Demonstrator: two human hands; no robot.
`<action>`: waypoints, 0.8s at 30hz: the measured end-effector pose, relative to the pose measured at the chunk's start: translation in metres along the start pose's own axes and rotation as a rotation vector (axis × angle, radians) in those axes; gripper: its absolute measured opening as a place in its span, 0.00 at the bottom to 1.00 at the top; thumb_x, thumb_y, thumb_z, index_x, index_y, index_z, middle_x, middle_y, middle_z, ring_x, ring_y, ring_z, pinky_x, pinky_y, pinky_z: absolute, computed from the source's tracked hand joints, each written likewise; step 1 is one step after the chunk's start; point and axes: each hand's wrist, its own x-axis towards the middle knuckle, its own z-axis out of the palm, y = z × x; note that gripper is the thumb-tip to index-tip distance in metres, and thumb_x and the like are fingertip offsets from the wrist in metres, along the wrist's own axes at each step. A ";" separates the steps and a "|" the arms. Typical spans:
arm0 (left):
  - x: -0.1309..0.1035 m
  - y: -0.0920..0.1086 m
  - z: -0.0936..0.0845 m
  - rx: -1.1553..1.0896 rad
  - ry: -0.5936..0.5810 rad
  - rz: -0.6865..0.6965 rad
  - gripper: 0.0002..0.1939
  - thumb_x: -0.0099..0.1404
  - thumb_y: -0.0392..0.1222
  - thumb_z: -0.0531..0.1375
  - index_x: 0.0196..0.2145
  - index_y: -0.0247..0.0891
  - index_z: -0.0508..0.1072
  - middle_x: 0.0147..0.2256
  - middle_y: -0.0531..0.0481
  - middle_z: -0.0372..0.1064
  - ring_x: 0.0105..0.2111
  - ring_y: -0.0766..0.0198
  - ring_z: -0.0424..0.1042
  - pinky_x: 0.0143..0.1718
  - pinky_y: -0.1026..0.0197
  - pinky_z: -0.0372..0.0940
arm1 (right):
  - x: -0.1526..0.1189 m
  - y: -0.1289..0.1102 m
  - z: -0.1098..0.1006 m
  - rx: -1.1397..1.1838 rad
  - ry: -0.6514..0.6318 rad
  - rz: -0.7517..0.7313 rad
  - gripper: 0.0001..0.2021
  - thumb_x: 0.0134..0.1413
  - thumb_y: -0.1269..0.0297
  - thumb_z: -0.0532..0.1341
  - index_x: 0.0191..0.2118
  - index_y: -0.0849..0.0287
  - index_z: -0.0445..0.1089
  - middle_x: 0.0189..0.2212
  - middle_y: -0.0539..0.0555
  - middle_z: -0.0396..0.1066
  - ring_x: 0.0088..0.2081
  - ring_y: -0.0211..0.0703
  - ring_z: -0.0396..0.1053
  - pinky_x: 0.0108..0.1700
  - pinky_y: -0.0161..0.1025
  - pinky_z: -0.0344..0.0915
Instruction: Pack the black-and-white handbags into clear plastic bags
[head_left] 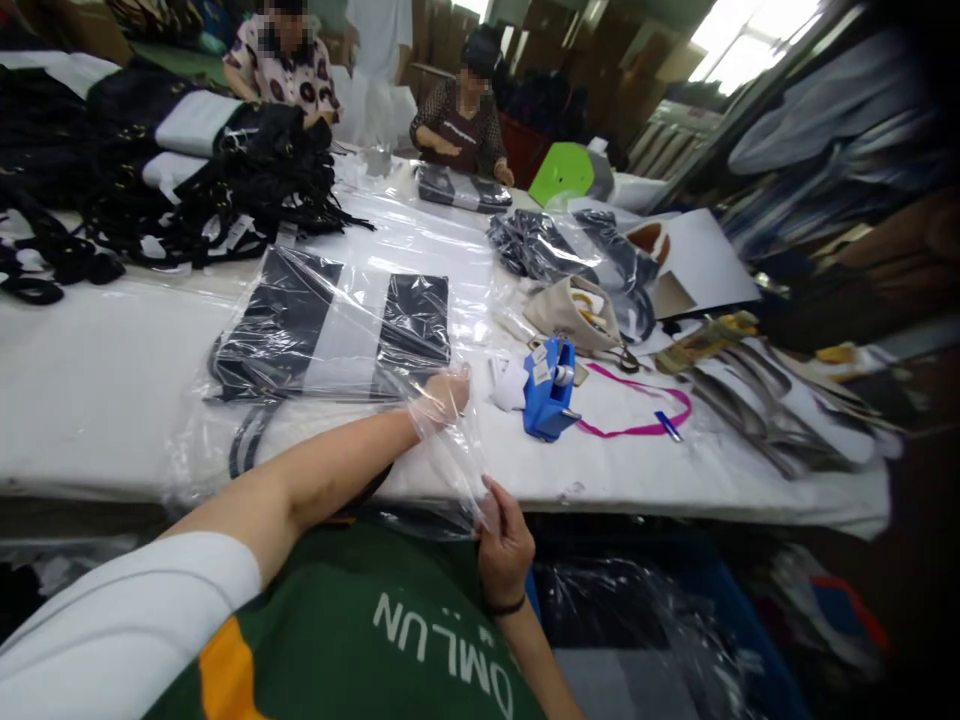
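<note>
Holding, right hand (504,545): one edge of a clear plastic bag (471,455), pinched between thumb and fingers; a dark band (506,607) sits on the wrist. Left hand (448,393): narrow, fingers curled, film lying over it; whether I grip the film there I cannot tell.

Bag: spread on the worktop (90,370) from both my hands toward the left and beyond, its near part hanging past the edge. Contents: one folded black item (289,310), flat, with a pale band (349,325) across it, just beyond and left of my left hand.

Right of my left hand: one blue dispenser (550,385); beyond that, a beige pouch (570,315); farther right, a pink strap (682,400) with a blue pen (667,427) by its near side.

Far left of both hands: a heap of black goods (180,190) with loose straps. Well beyond my hands: two people, one in a patterned shirt (319,80), the other behind a wrapped package (463,188); near the package, a bright green sheet (562,172).
</note>
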 end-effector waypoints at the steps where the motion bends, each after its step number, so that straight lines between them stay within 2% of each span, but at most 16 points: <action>1: -0.010 -0.001 0.001 0.020 -0.019 0.011 0.20 0.73 0.38 0.51 0.59 0.28 0.67 0.58 0.35 0.65 0.58 0.44 0.66 0.56 0.45 0.65 | -0.002 0.000 -0.001 0.003 0.023 0.003 0.17 0.64 0.54 0.58 0.50 0.58 0.76 0.21 0.50 0.70 0.18 0.38 0.64 0.24 0.37 0.66; 4: -0.029 -0.009 0.001 0.054 -0.096 0.072 0.22 0.71 0.31 0.49 0.59 0.30 0.68 0.63 0.35 0.61 0.66 0.47 0.55 0.65 0.42 0.54 | -0.004 0.001 -0.003 0.007 0.047 0.010 0.15 0.62 0.56 0.60 0.46 0.58 0.77 0.23 0.51 0.72 0.19 0.37 0.64 0.25 0.37 0.66; 6: -0.026 -0.013 0.000 0.077 -0.154 0.080 0.22 0.69 0.30 0.49 0.58 0.31 0.69 0.63 0.36 0.62 0.68 0.49 0.52 0.68 0.41 0.47 | -0.001 0.002 -0.003 0.012 0.020 0.030 0.15 0.62 0.56 0.60 0.46 0.59 0.77 0.22 0.49 0.70 0.19 0.37 0.63 0.24 0.36 0.65; 10: -0.009 -0.008 -0.004 0.115 -0.212 -0.004 0.23 0.70 0.30 0.46 0.59 0.26 0.67 0.64 0.32 0.59 0.69 0.48 0.49 0.69 0.41 0.42 | 0.012 0.002 -0.005 -0.038 0.009 0.067 0.21 0.64 0.53 0.57 0.53 0.62 0.74 0.20 0.47 0.65 0.20 0.37 0.62 0.27 0.36 0.64; 12: -0.022 -0.007 -0.010 0.118 -0.217 -0.016 0.24 0.71 0.31 0.45 0.61 0.28 0.65 0.67 0.35 0.55 0.70 0.49 0.46 0.70 0.42 0.42 | 0.018 0.003 -0.008 -0.090 0.013 0.077 0.24 0.63 0.51 0.58 0.58 0.63 0.70 0.21 0.46 0.65 0.21 0.37 0.63 0.30 0.37 0.65; 14: -0.058 -0.013 -0.020 0.131 -0.221 0.026 0.24 0.72 0.33 0.46 0.63 0.31 0.64 0.69 0.40 0.51 0.71 0.52 0.43 0.70 0.45 0.41 | 0.019 0.007 -0.011 -0.140 -0.007 0.089 0.28 0.62 0.50 0.59 0.61 0.62 0.67 0.22 0.45 0.65 0.23 0.37 0.64 0.33 0.37 0.65; 17: -0.147 -0.044 -0.050 0.168 -0.153 0.122 0.25 0.72 0.34 0.47 0.64 0.33 0.63 0.69 0.41 0.51 0.71 0.53 0.42 0.71 0.45 0.41 | 0.013 0.016 -0.014 -0.175 -0.040 0.123 0.29 0.62 0.49 0.59 0.62 0.61 0.67 0.22 0.45 0.64 0.23 0.37 0.64 0.33 0.37 0.64; 18: -0.180 -0.059 -0.065 0.196 -0.123 0.081 0.25 0.72 0.34 0.48 0.64 0.34 0.62 0.68 0.40 0.52 0.71 0.53 0.42 0.71 0.44 0.41 | 0.010 0.019 -0.015 -0.178 -0.041 0.135 0.29 0.61 0.48 0.59 0.62 0.60 0.67 0.22 0.45 0.64 0.23 0.38 0.63 0.33 0.37 0.64; 20: -0.242 -0.095 -0.095 0.293 -0.048 -0.151 0.26 0.70 0.34 0.48 0.65 0.31 0.62 0.67 0.36 0.54 0.71 0.48 0.43 0.70 0.38 0.39 | 0.007 0.021 -0.015 -0.188 -0.034 0.151 0.27 0.62 0.49 0.58 0.61 0.59 0.68 0.22 0.46 0.64 0.23 0.38 0.63 0.33 0.37 0.63; 21: -0.272 -0.111 -0.108 0.345 -0.012 -0.282 0.28 0.69 0.35 0.49 0.66 0.29 0.59 0.68 0.33 0.51 0.71 0.45 0.40 0.70 0.35 0.37 | 0.007 0.021 -0.015 -0.198 -0.031 0.150 0.27 0.62 0.49 0.58 0.61 0.59 0.69 0.22 0.46 0.64 0.23 0.38 0.63 0.33 0.37 0.63; 23: -0.327 -0.137 -0.125 0.407 0.078 -0.488 0.31 0.68 0.38 0.51 0.66 0.24 0.58 0.68 0.27 0.49 0.71 0.39 0.37 0.68 0.30 0.38 | 0.009 0.020 -0.015 -0.237 -0.043 0.125 0.26 0.62 0.50 0.58 0.60 0.59 0.70 0.22 0.47 0.65 0.23 0.38 0.63 0.33 0.37 0.63; 24: -0.353 -0.144 -0.128 0.406 0.072 -0.523 0.31 0.67 0.39 0.52 0.65 0.22 0.60 0.67 0.25 0.51 0.71 0.38 0.39 0.68 0.31 0.41 | 0.011 0.020 -0.016 -0.260 -0.061 0.106 0.26 0.61 0.50 0.58 0.59 0.59 0.71 0.23 0.48 0.67 0.23 0.39 0.64 0.33 0.37 0.64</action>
